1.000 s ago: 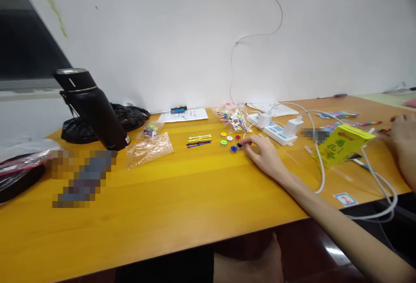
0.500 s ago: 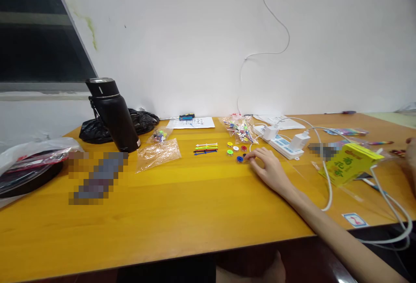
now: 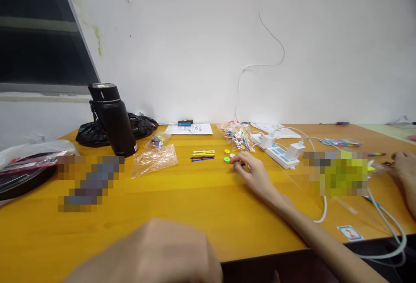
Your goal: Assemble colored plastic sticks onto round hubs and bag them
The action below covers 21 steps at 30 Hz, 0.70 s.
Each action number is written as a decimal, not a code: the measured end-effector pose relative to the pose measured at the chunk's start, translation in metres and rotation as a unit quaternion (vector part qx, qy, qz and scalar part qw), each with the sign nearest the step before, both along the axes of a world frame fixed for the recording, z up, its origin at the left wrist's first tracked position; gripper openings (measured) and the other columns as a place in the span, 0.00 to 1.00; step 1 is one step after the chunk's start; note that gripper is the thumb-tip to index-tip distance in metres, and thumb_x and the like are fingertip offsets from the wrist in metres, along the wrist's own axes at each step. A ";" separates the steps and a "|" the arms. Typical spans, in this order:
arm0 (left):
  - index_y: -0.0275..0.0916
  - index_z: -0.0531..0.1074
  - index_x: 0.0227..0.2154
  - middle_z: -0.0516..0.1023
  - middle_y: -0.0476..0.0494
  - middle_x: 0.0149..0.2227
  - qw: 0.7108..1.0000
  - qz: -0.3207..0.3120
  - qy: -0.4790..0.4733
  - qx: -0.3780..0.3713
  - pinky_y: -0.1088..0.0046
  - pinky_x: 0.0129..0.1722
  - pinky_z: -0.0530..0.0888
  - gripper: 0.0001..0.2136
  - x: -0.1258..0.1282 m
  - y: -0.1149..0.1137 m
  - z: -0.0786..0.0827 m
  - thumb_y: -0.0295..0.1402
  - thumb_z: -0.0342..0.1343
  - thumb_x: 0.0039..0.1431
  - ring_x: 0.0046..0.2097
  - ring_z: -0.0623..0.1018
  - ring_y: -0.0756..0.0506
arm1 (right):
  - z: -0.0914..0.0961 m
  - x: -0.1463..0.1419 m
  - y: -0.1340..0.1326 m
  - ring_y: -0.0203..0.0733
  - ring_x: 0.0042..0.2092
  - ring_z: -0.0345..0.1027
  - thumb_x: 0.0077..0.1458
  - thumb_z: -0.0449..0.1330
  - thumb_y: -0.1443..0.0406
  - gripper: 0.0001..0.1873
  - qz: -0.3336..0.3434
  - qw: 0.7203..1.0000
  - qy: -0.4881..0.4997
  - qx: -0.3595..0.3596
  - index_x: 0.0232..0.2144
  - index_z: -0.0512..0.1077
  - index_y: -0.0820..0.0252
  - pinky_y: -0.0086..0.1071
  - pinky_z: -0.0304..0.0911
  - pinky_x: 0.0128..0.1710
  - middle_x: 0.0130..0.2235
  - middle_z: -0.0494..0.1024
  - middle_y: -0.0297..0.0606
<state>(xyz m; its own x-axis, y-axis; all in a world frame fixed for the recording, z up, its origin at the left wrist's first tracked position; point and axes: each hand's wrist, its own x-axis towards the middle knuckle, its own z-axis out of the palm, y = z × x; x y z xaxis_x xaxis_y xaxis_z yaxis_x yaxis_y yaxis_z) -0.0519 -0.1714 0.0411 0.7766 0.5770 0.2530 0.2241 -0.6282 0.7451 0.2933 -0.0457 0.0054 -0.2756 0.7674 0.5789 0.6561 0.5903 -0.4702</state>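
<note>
My right hand (image 3: pixel 251 172) is over the small coloured plastic discs, fingertips bent down and closed together. Bits of blue show under the fingers, but what they pinch is mostly hidden. Just left of them lie a green disc (image 3: pixel 226 160), a yellow disc (image 3: pixel 226 151) and a white disc (image 3: pixel 232 156). Farther left, several thin plastic arrow-shaped pieces (image 3: pixel 203 156) in white, yellow, red and blue lie side by side. My left hand (image 3: pixel 152 252) is low in the foreground, smeared by motion; its fingers cannot be made out.
A clear bag of coloured parts (image 3: pixel 238 137) lies behind the discs, near a white power strip (image 3: pixel 281 156) with chargers and cables. At left are an empty clear bag (image 3: pixel 154 160), a black bottle (image 3: pixel 113 122) and a blurred-out item (image 3: pixel 94 183). Another person's hand (image 3: pixel 406 170) is at far right.
My left hand has come into view at the bottom. My right hand has shifted slightly left and now covers the blue and red discs. The view has tilted a little.
</note>
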 end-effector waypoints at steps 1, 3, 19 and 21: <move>0.59 0.75 0.47 0.79 0.50 0.48 1.000 0.010 0.001 0.003 0.64 0.42 0.77 0.09 0.006 0.020 0.011 0.41 0.55 0.66 0.47 0.78 0.42 | 0.000 -0.007 0.004 0.46 0.43 0.72 0.64 0.53 0.68 0.10 0.015 1.000 -0.013 -0.004 0.37 0.74 0.53 0.40 0.66 0.45 0.40 0.78 0.39; 0.52 0.76 0.45 0.80 0.49 0.43 0.997 0.060 0.043 0.011 0.66 0.40 0.74 0.09 0.021 0.065 0.024 0.37 0.52 0.67 0.42 0.78 0.44 | -0.002 -0.023 0.011 0.45 0.42 0.72 0.64 0.52 0.69 0.10 0.051 0.997 -0.052 -0.010 0.37 0.74 0.54 0.38 0.65 0.44 0.39 0.78 0.38; 0.41 0.71 0.39 0.71 0.54 0.26 0.976 0.179 0.112 0.056 0.74 0.29 0.60 0.05 0.052 0.159 -0.055 0.33 0.51 0.62 0.28 0.69 0.50 | -0.018 -0.057 0.021 0.35 0.32 0.68 0.61 0.53 0.72 0.11 0.158 0.972 -0.118 -0.128 0.38 0.74 0.57 0.26 0.55 0.33 0.33 0.78 0.32; 0.41 0.70 0.39 0.70 0.54 0.26 0.977 0.173 0.109 0.052 0.74 0.29 0.60 0.05 0.051 0.159 -0.055 0.32 0.51 0.62 0.28 0.68 0.50 | -0.017 -0.057 0.021 0.35 0.32 0.68 0.60 0.54 0.72 0.11 0.157 0.972 -0.120 -0.129 0.38 0.74 0.57 0.26 0.55 0.33 0.33 0.78 0.32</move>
